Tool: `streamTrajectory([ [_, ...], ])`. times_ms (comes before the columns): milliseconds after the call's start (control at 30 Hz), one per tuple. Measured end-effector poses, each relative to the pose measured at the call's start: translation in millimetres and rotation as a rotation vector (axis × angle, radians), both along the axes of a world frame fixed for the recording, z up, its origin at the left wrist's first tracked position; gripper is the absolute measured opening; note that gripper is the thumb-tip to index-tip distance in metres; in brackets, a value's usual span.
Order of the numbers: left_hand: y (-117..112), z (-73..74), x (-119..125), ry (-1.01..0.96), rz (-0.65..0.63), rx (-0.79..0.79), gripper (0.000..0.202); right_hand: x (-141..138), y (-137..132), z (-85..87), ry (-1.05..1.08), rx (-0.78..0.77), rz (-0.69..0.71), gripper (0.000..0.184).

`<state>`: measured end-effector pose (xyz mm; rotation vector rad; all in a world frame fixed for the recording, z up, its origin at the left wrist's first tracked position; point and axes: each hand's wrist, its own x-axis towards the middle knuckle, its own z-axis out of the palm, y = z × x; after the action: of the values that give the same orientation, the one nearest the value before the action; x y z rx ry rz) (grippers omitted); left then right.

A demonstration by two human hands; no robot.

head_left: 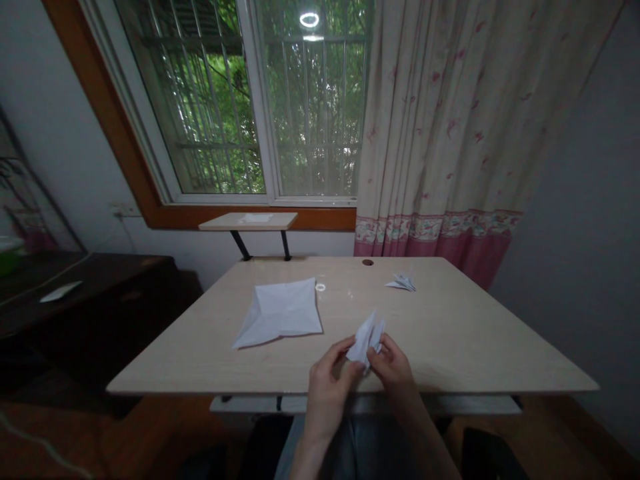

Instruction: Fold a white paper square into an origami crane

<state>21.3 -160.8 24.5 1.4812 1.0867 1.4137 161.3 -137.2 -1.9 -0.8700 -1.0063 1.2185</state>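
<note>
**Left hand:** The left hand [331, 381] is closed around the lower left of the folded white paper [367, 340], with the fingers curled and the thumb side turned up. It is pinching the paper.

**Right hand:** The right hand [393, 365] is pinching the paper from the opposite side, with its fingers bent inward. The exact fingertip contact is hidden by the paper.

**Workpiece:** The folded white paper is held between both hands, just above the near edge of the pale wood-grain surface [450, 340]. It stands tilted, with narrow pointed flaps rising from the grip.

**Handling:** Layered flaps of this kind are best pinched close to the crease being worked. Even pressure from both sides limits slipping between layers. Sharp creases are best formed by running a fingertip along the fold.

**Surface items:** A creased, opened white paper sheet [277, 313] lies left of the hands. A small folded paper piece [403, 283] lies near the far edge.

**Surroundings:** A narrow shelf [249, 221] stands beyond the surface, under the barred window [315, 100], and holds a white paper sheet [255, 218]. A patterned curtain [440, 133] hangs to the right. A white paper strip [61, 291] lies on a dark wooden cabinet [90, 287] at left.
</note>
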Motion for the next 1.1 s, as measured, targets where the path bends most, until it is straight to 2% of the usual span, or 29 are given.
streamTrajectory([
  [100,3,-2.5,1,0.014,0.027,-0.012,0.039,-2,2,2.0,-0.030,0.044,-0.104,0.048],
  [200,10,-10.2,2,-0.053,0.046,0.002,0.027,-6,3,2.0,-0.060,0.074,-0.179,0.048],
  [300,13,-16.0,1,-0.065,0.100,0.047,0.024,-9,2,0.9,-0.082,0.067,-0.179,0.046],
  [433,10,-16.0,0,-0.039,0.198,0.088,0.030,-14,-3,2.6,-0.089,0.094,-0.137,0.044],
  [533,6,-14.4,3,-0.005,0.194,0.095,0.037,-19,-6,2.8,-0.045,0.131,-0.111,0.063],
  [600,6,-14.6,5,0.019,0.162,0.095,0.037,-22,-5,0.4,0.025,0.140,-0.155,0.081],
  [633,5,-15.0,6,0.016,0.147,0.096,0.036,-23,-4,-1.5,0.063,0.143,-0.196,0.084],
  [700,5,-15.9,8,-0.019,0.132,0.103,0.035,-23,-2,-5.1,0.103,0.157,-0.261,0.069],
  [800,4,-15.5,11,-0.061,0.130,0.097,0.033,-18,0,-6.5,0.036,0.174,-0.204,0.039],
  [900,2,-12.5,12,-0.076,0.099,0.074,0.032,-11,0,-1.1,-0.072,0.193,-0.171,0.033],
  [1033,7,-9.5,12,-0.105,0.070,0.037,0.032,-6,2,9.3,-0.215,0.226,-0.281,0.030],
  [1100,13,-9.5,12,-0.127,0.070,0.015,0.031,-6,6,13.3,-0.239,0.203,-0.290,0.032],
])
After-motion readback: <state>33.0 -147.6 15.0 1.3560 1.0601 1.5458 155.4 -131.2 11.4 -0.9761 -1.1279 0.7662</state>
